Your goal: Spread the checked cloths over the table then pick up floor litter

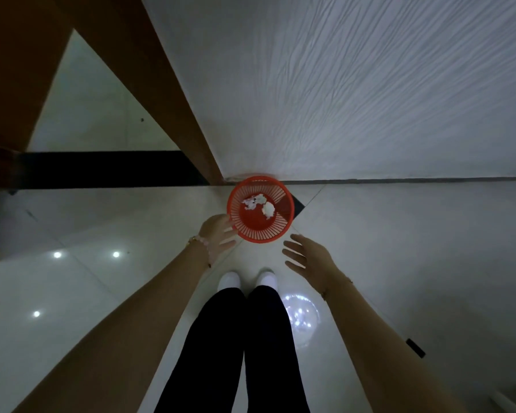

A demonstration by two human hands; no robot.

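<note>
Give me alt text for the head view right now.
Looking down, both open hands reach toward a red slatted basket on the pale tiled floor; the left hand is at its rim, the right hand apart. Crumpled white litter lies inside. White shoes stand just behind it.

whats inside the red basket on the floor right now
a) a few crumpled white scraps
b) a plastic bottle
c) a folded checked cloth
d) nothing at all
a, the red basket holds a few crumpled white scraps lying on its bottom, with no cloth or bottle in it.
</note>
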